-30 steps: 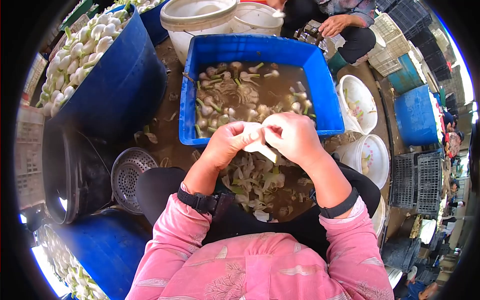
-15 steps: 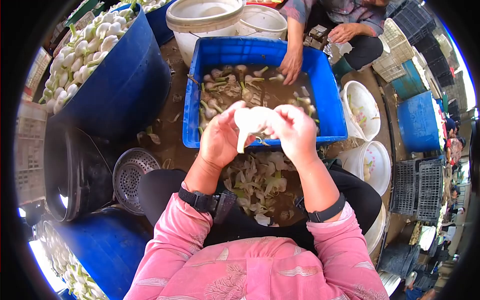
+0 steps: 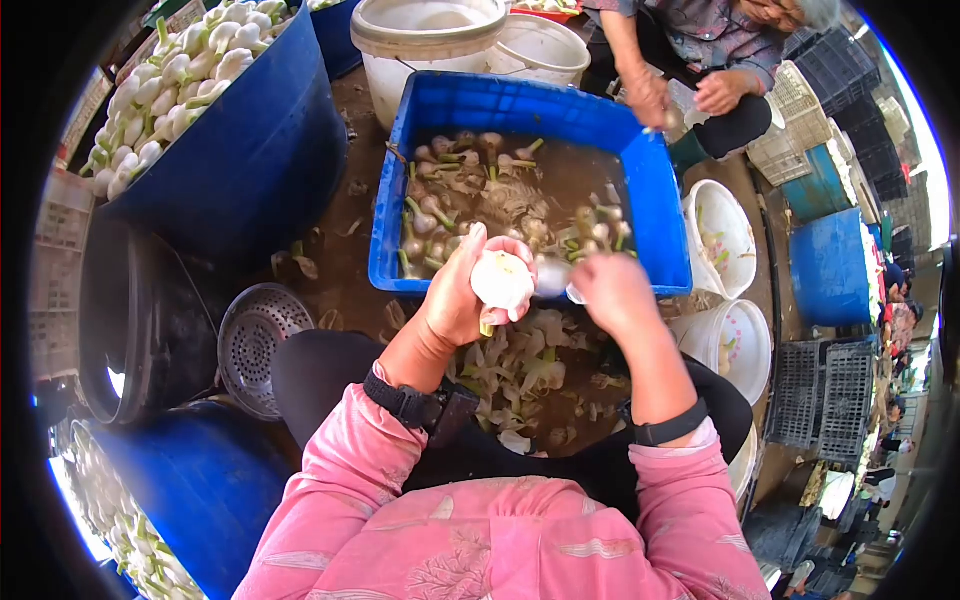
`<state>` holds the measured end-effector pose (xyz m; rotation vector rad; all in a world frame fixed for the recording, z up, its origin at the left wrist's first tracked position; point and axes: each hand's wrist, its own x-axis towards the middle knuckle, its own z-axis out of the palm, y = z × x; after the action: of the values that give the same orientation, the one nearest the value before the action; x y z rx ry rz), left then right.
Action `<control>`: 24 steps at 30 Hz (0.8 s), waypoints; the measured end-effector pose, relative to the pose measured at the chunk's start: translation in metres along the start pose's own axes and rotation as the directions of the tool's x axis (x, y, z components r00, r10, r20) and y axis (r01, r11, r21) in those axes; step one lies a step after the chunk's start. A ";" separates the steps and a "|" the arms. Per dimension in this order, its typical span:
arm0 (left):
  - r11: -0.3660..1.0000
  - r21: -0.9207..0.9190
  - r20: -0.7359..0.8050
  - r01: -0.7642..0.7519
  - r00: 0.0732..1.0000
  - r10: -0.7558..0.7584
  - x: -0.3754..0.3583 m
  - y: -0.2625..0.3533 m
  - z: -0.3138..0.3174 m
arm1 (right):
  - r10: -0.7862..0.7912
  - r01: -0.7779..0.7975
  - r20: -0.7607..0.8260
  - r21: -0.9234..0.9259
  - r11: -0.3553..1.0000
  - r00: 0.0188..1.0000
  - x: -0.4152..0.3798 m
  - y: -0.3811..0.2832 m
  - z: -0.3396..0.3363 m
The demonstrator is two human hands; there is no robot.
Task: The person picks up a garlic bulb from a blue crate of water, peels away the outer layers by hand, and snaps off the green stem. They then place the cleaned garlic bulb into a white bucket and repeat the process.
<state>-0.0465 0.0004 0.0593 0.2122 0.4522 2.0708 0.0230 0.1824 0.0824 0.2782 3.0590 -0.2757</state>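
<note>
My left hand [image 3: 463, 300] is wrapped around a white garlic bulb [image 3: 502, 279], its root end facing me and the green stem stub pointing down. To the right, apart from the bulb, my right hand [image 3: 614, 294] is blurred, its fingers drawn together. A small whitish piece shows at those fingertips, too smeared to name. Both hands are at the near edge of a blue tub [image 3: 655, 235], where unpeeled garlic bulbs [image 3: 430, 208] lie in brown water. Below, between my knees, is a pile of garlic skins [image 3: 535, 370].
Large blue barrels of garlic [image 3: 270, 130] stand at left, with a metal colander [image 3: 262, 345] and black bucket [image 3: 140, 335]. White buckets [image 3: 722, 240] line the right side. Across the tub, a co-worker's hand [image 3: 650, 100] holds a small pale thing. Crates [image 3: 850, 400] are stacked farther right.
My right hand has moved away from the bulb, down and right. The bulb has turned root end up in my left hand. The co-worker's hand has lifted out of the tub.
</note>
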 end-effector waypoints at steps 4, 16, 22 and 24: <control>0.996 0.093 -0.263 0.016 0.965 0.009 0.002 -0.005 -0.002 | 0.173 0.062 -0.188 0.829 0.556 0.967 -0.014 -0.033 -0.006; 0.996 -0.064 -0.577 0.059 0.812 -0.085 0.010 -0.019 -0.018 | 0.053 0.032 -0.100 0.696 0.717 0.994 0.000 -0.018 0.020; 0.909 -0.082 -0.487 0.408 0.780 -0.394 0.011 -0.023 -0.003 | 0.313 -0.257 0.334 0.930 -0.262 0.889 0.031 0.004 0.047; 0.917 0.097 -0.501 0.387 0.815 -0.291 0.010 -0.028 -0.006 | 0.346 -0.124 0.423 0.764 -0.634 0.838 0.053 0.072 0.026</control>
<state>-0.0315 0.0206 0.0423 -0.2652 0.9287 1.7058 -0.0146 0.2565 0.0405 1.1579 1.0762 -2.9547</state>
